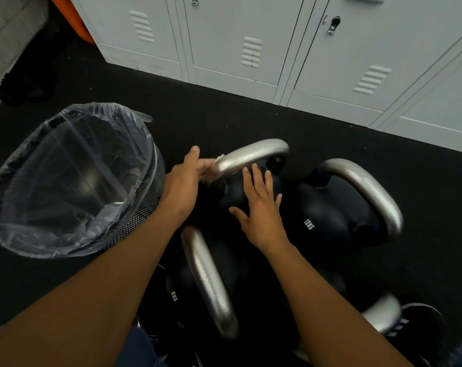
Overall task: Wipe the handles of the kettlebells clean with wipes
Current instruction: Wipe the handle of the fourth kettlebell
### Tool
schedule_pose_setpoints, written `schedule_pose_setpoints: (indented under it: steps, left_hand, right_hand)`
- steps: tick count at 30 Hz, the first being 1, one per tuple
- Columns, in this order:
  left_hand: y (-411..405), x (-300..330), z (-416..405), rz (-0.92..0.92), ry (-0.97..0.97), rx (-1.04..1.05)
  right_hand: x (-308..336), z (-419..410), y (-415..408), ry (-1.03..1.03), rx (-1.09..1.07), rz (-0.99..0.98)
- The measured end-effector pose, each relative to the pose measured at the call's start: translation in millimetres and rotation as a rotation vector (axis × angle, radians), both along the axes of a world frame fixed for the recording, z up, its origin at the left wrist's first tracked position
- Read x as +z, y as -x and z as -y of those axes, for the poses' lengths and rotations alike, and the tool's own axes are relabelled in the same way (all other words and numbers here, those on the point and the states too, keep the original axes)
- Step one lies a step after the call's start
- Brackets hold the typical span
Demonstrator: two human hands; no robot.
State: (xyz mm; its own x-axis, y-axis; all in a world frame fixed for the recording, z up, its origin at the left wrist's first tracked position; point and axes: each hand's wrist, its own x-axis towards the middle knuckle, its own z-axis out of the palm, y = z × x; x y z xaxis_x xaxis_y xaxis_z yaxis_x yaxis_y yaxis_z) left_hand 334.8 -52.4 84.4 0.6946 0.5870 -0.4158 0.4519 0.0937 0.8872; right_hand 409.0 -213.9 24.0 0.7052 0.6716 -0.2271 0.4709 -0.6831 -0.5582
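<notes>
Four kettlebells (330,215), one bin (73,181), two hands (261,210).

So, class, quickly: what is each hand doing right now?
Left hand: holds a wipe against the handle.
Right hand: open, resting on the kettlebell.

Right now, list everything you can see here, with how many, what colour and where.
kettlebells: four seen, black with silver handles, clustered on the floor at centre and lower right
wipe: one, white, on the left end of the far kettlebell's handle
bin: one, black mesh with clear liner, left
lockers: a row, pale grey, along the far side
floor: black
shoe: one, dark with white stripes, lower right
left hand: holds the wipe against the handle
right hand: fingers straight, resting on the far kettlebell's body
</notes>
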Motion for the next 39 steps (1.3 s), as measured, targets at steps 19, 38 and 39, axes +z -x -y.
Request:
schedule_pose_setpoints:
  steps: [19,38,39]
  left_hand:
    - [6.5,13.5,3.5,-0.258,-0.271,-0.152]
    - [-20.9,51.0,24.2,-0.108,-0.543,-0.233]
    - [-21.5,49.0,24.7,-0.091,-0.580,-0.244]
  right_hand:
    - [-3.6,-0.6,0.0,0.002,0.030,0.008]
    - [49.0,-8.4,-5.5,-0.717,-0.342,0.433]
    - [55.4,-12.2,-4.5,-0.748,-0.312,0.438]
